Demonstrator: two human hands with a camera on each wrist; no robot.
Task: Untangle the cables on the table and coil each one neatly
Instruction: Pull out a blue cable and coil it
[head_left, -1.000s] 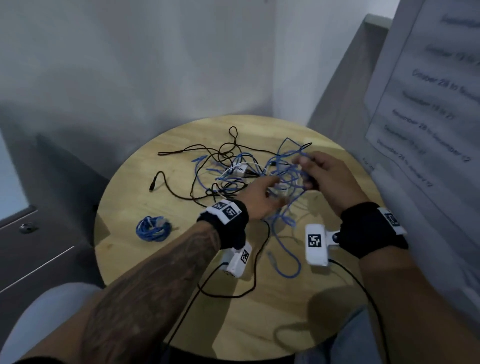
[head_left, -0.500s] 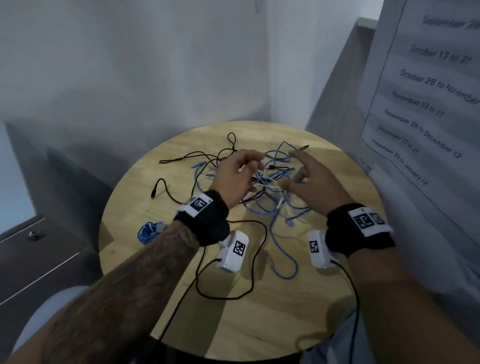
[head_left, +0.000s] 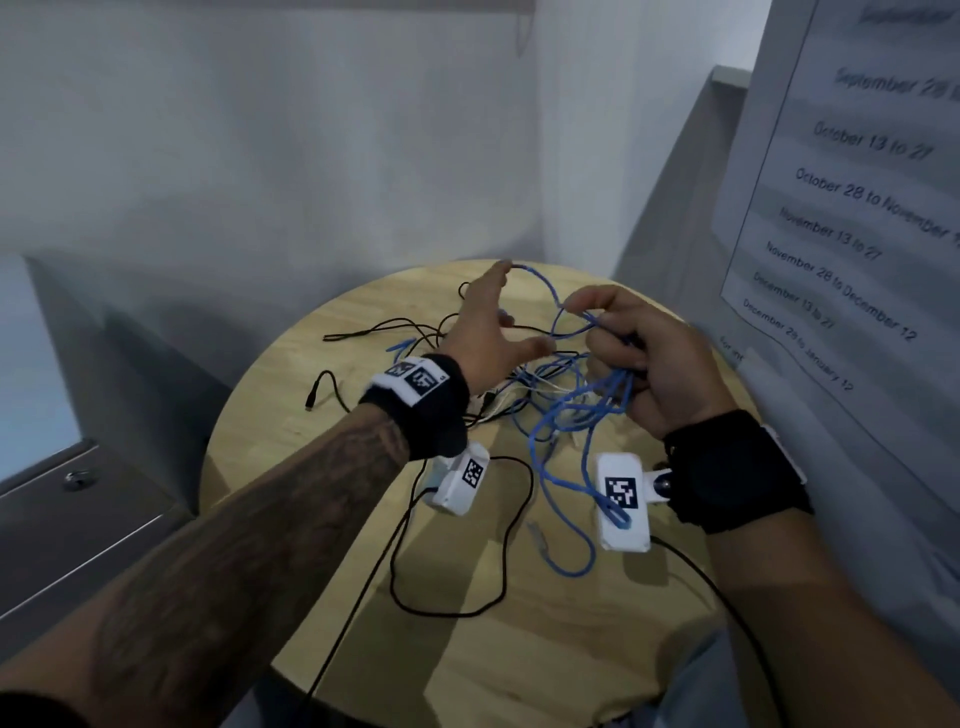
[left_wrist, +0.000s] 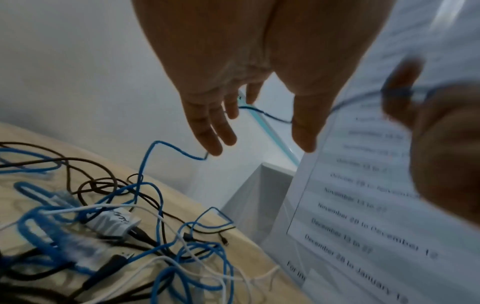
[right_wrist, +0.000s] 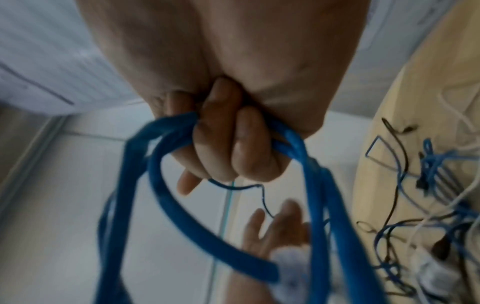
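A tangle of black, white and blue cables lies on the far half of the round wooden table. My right hand is raised above it, with its fingers curled round several loops of the blue cable. These loops hang down to the table. One thin blue strand arcs from that hand over to my left hand. The left hand is spread with straight fingers, and the strand lies across them. The rest of the tangle stays on the table below.
A printed notice hangs on the wall close to the right of the table. A grey cabinet stands lower at the left. White walls meet in a corner behind the table. A thin black lead loops over the near part of the table.
Both hands have lifted off the tangle. The right hand has gathered blue loops and raised them. The left hand has opened and reached farther back, the blue strand stretched between them.
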